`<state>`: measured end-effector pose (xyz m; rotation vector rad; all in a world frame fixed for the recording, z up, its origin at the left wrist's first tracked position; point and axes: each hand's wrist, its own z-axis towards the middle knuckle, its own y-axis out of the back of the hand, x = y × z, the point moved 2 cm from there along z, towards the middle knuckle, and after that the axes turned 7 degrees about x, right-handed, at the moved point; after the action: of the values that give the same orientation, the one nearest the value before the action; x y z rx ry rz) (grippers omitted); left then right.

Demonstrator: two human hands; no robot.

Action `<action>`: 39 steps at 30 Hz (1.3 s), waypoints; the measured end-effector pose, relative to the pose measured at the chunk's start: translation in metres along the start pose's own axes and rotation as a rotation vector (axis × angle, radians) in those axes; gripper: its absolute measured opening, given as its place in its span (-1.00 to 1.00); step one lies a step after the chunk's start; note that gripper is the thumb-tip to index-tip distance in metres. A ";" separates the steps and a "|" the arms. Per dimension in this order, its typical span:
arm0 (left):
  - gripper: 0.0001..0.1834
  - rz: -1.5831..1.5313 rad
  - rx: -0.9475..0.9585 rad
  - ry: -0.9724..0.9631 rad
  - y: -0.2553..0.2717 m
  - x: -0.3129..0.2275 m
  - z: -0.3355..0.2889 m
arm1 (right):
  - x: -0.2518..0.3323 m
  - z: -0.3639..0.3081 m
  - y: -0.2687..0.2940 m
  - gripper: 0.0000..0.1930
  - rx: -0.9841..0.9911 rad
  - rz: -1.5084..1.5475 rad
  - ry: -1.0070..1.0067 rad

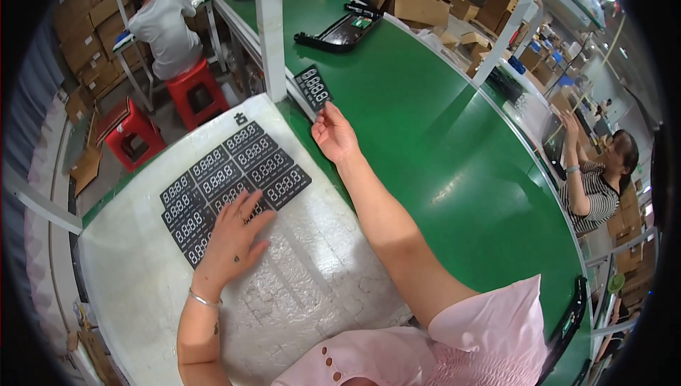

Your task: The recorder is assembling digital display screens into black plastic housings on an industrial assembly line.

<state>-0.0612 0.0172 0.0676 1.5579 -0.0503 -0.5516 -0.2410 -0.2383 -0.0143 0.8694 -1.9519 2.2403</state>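
Between the fingertips of my right hand [335, 134] is one end of a small black display panel [312, 87] with white digit segments, raised over the edge between the white work surface [135, 265] and the green table. My left hand [236, 238] lies with fingers spread on a block of similar black digit panels [253, 150], set edge to edge in rows on the white surface. It covers part of the lower panels. A small dark piece [240, 119] rests just beyond the block's far corner.
A white post [269, 31] rises beside the green table [454, 166]. Farther along lies a black open housing [340, 31] with a green board. One person [164, 24] sits at left by red stools [195, 92]; another [596, 180] works across the table. Cardboard boxes [411, 3] stand behind.
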 end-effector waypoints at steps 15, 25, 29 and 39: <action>-0.55 -0.104 0.015 -0.080 -0.053 -0.047 0.023 | 0.124 0.189 0.023 -0.08 -0.039 -1.991 0.512; -0.59 -0.102 -0.105 -0.129 -0.050 -0.040 0.013 | 0.139 0.154 0.021 -0.01 -0.135 -2.252 0.338; -0.53 -0.093 -0.178 -0.207 -0.034 -0.057 0.022 | 0.150 -0.017 -0.013 -0.02 0.002 -2.052 0.388; -0.50 0.170 -0.612 -0.501 0.039 -0.134 0.059 | 0.177 -0.292 -0.148 -0.05 0.224 -1.404 0.494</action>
<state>-0.1890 0.0075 0.1480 0.7894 -0.3593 -0.7288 -0.4429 0.0053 0.1816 1.0402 -0.4707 1.4908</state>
